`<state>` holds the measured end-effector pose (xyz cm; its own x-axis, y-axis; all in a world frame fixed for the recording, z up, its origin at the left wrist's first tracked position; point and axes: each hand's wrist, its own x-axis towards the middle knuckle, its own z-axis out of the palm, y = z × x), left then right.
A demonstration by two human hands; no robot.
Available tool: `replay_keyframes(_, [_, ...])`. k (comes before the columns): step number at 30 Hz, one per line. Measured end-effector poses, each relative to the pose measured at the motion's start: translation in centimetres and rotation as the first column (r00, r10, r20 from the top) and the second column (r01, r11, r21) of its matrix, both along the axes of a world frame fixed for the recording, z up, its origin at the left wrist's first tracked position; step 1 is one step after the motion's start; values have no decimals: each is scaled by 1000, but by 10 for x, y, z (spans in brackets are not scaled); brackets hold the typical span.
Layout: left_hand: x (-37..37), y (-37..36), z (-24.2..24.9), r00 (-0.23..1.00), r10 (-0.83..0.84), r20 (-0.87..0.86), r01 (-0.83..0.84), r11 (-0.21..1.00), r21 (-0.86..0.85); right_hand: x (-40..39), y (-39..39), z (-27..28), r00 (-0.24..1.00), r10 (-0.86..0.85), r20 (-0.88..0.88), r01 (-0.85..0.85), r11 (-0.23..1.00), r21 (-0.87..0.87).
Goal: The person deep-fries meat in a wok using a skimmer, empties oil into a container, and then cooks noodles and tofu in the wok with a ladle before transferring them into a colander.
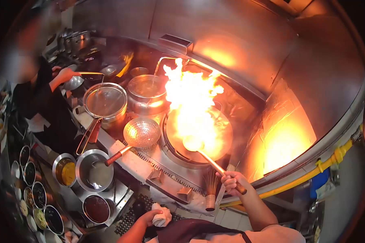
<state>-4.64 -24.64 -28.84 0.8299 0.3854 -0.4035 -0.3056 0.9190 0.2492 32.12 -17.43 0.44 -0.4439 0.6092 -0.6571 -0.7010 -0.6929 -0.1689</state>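
Tall bright flames [194, 101] rise from a wok [225, 127] on the stove at the centre. My right hand [234, 183] is closed round the handle of a ladle [211, 163], whose bowl lies at the base of the fire. Low in the view, my left hand [151, 216] grips a crumpled white cloth [162, 215], away from the wok. A perforated strainer [142, 132] with a red handle rests left of the wok. Below the wok, a bamboo brush [211, 196] stands near my right hand. What lies in the wok is hidden by the fire.
Behind the strainer are a pot of liquid [147, 86] under a tap and a sieve [105, 100] on a pot. Metal bowls [95, 170] and several ingredient containers [39, 195] line the lower left. A co-worker [44, 101] holds a utensil at the left. A yellow pipe [328, 162] runs along the right.
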Motion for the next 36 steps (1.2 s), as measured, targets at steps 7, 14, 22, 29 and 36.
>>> replay_keyframes(7, [42,1,-76,991,-48,122,61,993,-101,16,-23,-13,984,-67,-164,68,998,-3])
replay_keyframes(14, [21,-13,55,992,-15,-122,6,997,-79,26,-31,-13,997,-12,-80,20,995,98])
replay_keyframes(22, [17,-8,72,952,46,-303,10,983,182,10,-26,4,999,-30,-35,30,1000,1])
replay_keyframes(29, [17,41,69,998,54,21,-57,978,201,7,-29,6,996,-80,-41,82,996,42])
replay_keyframes(36, [-1,80,142,815,244,525,-330,941,76,4,-31,7,982,-185,27,186,983,-8])
